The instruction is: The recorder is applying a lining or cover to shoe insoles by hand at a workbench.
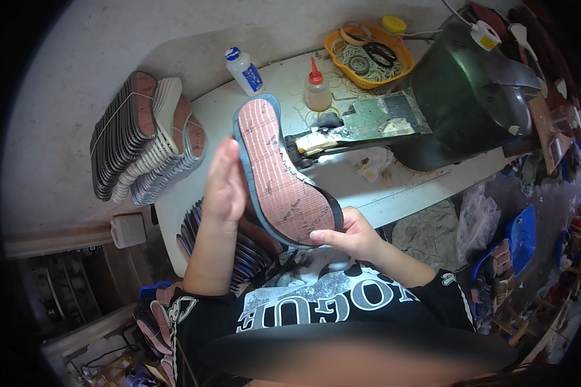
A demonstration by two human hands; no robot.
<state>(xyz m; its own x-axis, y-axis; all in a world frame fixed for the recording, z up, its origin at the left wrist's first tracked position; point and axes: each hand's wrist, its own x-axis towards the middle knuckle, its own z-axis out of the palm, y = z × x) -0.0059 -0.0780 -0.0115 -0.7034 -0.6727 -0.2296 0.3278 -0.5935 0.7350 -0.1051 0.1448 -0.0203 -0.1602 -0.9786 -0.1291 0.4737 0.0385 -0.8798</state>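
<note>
My right hand [352, 235] grips a shoe insole [274, 168] by its wide lower end, thumb on the face and the other fingers behind. The insole's pink lined face, with handwritten dark marks, is turned up; a blue-grey edging runs along its left side. Beside that left edge is my left hand [226, 187], fingers stretched out and together; whether it touches the edging I cannot tell. Just right of the insole's middle is the working end of a green sewing machine [374, 119], partly hidden by the insole.
Tied stacks of insoles [126, 129] stand at the left, more dark insoles [223, 251] by my left forearm. On the white table [193, 122] are a white bottle [245, 72], a red-tipped squeeze bottle [317, 90] and a yellow basket [368, 80] of cords. A blue container [521, 235] sits lower right.
</note>
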